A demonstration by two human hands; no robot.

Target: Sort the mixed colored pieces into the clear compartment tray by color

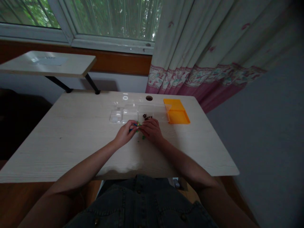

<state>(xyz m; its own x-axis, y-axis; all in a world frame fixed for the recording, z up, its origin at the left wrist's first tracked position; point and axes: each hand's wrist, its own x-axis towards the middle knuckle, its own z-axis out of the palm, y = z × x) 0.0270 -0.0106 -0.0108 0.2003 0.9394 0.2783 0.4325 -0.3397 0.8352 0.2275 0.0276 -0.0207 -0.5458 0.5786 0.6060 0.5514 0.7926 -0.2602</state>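
My left hand is closed in a pinch at the middle of the table. A small blue, green and yellow piece shows at its fingertips, too small to make out its kind. From the other side, my right hand bends its fingers onto the same spot; its fingertips meet those of the left. Tiny green bits lie on the tabletop just below the hands. Beyond them is a clear plastic box with compartments, and small dark brown pieces sit by my right fingers.
An orange tray lies to the right, touching or under the clear box's end. The pale wooden table has a round hole near its back edge. A raised shelf stands at back left, and a curtain hangs behind.
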